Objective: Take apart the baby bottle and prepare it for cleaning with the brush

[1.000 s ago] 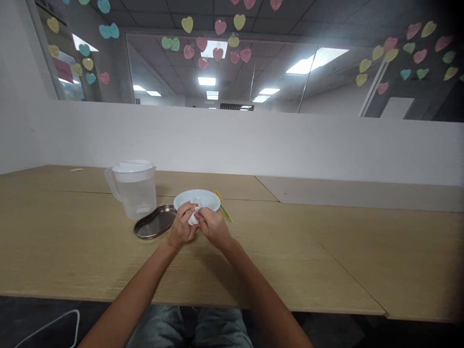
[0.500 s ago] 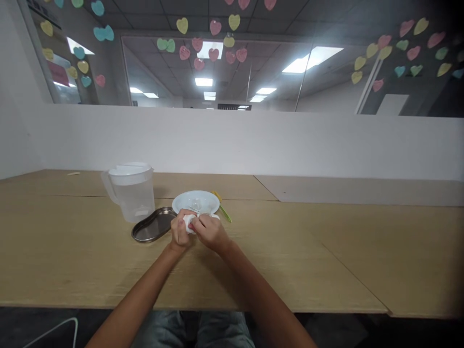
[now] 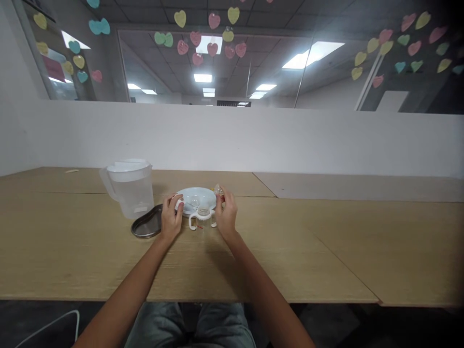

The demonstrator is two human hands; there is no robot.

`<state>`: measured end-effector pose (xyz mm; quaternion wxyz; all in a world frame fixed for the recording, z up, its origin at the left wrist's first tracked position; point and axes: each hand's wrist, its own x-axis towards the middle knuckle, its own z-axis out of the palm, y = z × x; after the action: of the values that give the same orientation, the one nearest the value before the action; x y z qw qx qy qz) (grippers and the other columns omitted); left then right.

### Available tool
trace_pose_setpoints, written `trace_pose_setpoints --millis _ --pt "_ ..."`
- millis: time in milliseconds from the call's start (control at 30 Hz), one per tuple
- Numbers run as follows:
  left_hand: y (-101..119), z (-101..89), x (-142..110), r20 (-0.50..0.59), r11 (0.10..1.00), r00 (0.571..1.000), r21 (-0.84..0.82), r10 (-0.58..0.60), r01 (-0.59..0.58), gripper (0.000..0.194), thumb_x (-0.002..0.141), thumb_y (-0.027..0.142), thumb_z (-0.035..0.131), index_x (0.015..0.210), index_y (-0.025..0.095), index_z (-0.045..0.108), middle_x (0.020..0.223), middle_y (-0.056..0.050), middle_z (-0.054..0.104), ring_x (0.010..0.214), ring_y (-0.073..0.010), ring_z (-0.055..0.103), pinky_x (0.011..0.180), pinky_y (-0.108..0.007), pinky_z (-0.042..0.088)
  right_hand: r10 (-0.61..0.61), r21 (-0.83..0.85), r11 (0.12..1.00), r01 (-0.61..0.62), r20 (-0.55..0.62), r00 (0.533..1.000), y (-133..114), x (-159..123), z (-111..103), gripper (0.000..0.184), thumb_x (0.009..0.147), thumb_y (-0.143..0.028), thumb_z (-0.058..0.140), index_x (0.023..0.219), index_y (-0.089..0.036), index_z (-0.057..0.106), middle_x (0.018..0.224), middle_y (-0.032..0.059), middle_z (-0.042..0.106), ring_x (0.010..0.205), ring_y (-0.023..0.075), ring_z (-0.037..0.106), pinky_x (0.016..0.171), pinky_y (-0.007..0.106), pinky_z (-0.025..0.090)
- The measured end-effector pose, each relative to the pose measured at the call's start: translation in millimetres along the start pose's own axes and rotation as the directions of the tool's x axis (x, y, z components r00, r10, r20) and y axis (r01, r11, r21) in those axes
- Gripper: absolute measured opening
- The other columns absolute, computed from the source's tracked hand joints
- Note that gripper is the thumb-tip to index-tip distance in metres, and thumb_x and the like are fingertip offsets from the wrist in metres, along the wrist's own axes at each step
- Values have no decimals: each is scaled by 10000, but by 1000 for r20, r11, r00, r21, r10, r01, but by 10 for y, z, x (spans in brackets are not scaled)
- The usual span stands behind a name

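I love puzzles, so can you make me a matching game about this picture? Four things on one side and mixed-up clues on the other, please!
Things:
1. Pitcher
2. Tray
3. Little bottle
4. Right hand

Clues:
A. Standing just in front of the white plate
B. Holding a small clear piece
C. Dark, shiny metal with a curved shape
D. Tall, with a lid on top

Right pairs: 1-D, 2-C, 3-A, 4-B
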<state>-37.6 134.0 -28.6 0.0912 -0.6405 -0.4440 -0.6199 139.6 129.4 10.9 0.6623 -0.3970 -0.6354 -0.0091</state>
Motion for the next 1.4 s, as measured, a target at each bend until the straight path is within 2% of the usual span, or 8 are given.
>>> trace_pose_setpoints --millis 100,233,400,567,700,867,1067,1400 --pt "-44 51 -36 110 998 993 51 -30 24 289 891 396 398 1027 189 546 1109 -89 497 1144 -197 461 977 -338 384 154 40 987 -157 73 985 176 -1 34 363 891 -273 309 1102 -127 566 1104 128 602 1017 178 558 909 329 416" --pt "-144 94 -46 210 990 973 124 -94 69 276 891 406 396 1010 202 539 1125 -64 531 1110 -192 488 944 -331 390 354 97 919 -382 221 909 387 -48 103 330 822 -307 418 1078 -126 520 856 79 665 772 163 618 747 300 470" --pt "-157 86 -33 248 967 962 251 -115 51 281 882 426 404 960 208 564 1039 -44 612 1037 -218 520 906 -366 364 489 273 769 -578 329 807 522 -33 177 297 668 -325 592 889 -125 593 623 18 612 635 145 596 630 250 468" --pt "-129 98 -45 259 949 954 310 -150 65 283 892 421 381 964 235 583 1065 -35 626 1106 -232 491 965 -421 287 569 326 668 -669 356 741 585 -19 224 379 608 -318 638 928 -115 653 695 45 647 666 148 599 649 264 486" --pt "-137 119 -61 282 948 946 312 -161 68 330 901 429 344 987 237 599 1068 -61 632 1152 -255 455 994 -473 220 552 319 671 -670 389 738 597 -42 242 379 659 -436 608 855 -117 666 792 80 668 717 165 600 645 263 475" --pt "-148 122 -78 326 941 931 335 -163 47 358 912 415 311 990 242 614 1089 -68 621 1167 -261 426 988 -499 198 506 238 747 -621 403 763 569 -43 231 404 717 -529 536 697 -138 633 769 56 648 731 154 567 680 250 441" --pt "-143 122 -80 309 930 940 367 -149 26 371 911 407 323 920 229 648 1134 -74 591 1124 -248 446 975 -501 218 446 162 817 -554 432 784 535 -40 224 434 765 -548 469 732 -145 626 788 47 633 764 156 559 741 261 419" --pt "-137 109 -101 273 934 954 356 -124 20 350 897 412 362 885 245 669 1148 -70 578 1112 -264 455 961 -516 239 318 116 913 -391 397 861 539 -94 279 516 799 -598 397 693 -155 638 797 92 641 845 205 574 813 330 431"
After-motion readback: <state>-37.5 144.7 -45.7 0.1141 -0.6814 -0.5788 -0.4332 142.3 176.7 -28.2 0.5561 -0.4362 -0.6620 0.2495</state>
